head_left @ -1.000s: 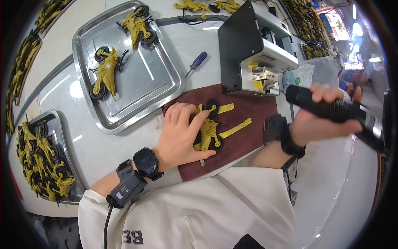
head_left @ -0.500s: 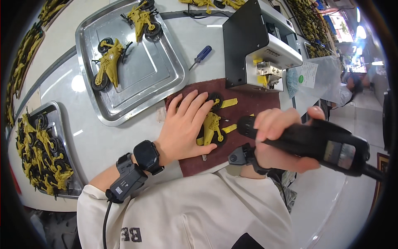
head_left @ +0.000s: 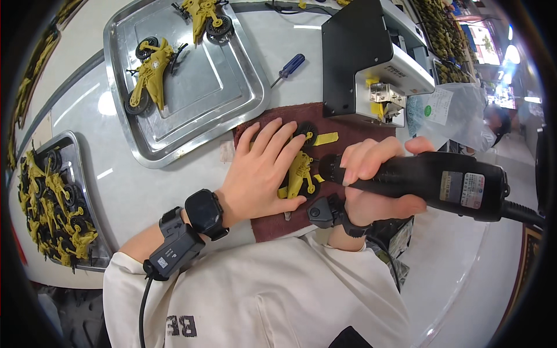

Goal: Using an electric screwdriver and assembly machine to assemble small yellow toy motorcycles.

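Observation:
A yellow toy motorcycle [head_left: 299,174] with black wheels lies on its side on a maroon cloth [head_left: 272,225]. My left hand [head_left: 260,168] rests flat over part of it, fingers stretched and spread, the thumb along its lower end and the index finger by the upper wheel. In my right hand [head_left: 377,174] is a black corded electric screwdriver [head_left: 429,180], its fingers wrapped round the body. The tool lies nearly level, with its nose close to the motorcycle's right side. Whether its bit touches the toy I cannot tell.
Further left stands a metal tray [head_left: 203,124] holding two toy motorcycles; a blue-handled screwdriver [head_left: 292,65] lies beside it. Another tray [head_left: 96,226] is heaped with motorcycles. Behind the cloth stands a black-and-silver machine [head_left: 354,64], with a clear plastic bag [head_left: 464,119] at its right.
My right hand has brought the electric screwdriver left, closer to the motorcycle, and its body is more level. My left hand keeps its place on the toy. The view has shifted slightly.

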Tool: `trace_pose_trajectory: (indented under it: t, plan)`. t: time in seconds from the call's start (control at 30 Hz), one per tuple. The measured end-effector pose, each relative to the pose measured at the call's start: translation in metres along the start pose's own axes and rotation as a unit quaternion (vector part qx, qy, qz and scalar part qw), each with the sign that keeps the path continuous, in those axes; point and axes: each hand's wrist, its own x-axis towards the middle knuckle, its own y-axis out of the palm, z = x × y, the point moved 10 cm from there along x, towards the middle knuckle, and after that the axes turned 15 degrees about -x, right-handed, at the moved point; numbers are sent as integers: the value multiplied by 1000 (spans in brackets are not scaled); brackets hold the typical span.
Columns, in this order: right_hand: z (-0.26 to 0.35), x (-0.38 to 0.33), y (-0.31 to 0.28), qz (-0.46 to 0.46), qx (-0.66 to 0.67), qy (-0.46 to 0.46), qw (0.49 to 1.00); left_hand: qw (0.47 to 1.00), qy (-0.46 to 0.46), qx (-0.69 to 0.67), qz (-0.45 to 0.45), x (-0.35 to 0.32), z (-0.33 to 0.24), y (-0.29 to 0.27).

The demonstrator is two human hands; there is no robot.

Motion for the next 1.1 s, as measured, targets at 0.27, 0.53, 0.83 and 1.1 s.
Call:
trace_pose_trajectory:
  t: [0.27,0.53,0.83,1.1]
  plan:
    - [13,-1,9,20,-27,-29,999,1000,8,13,-5,0,-1,-1]
    - [72,61,-83,-268,-210,-112,933,1000,19,13,-3,3,-9,-3]
    - [37,43,-57,-113,-68,15,991,999,-4,-22,-23,0,-3,-6]
    - [29,28,-4,-39,53,-88,994,1000,3,1,4,0,-4,-3]
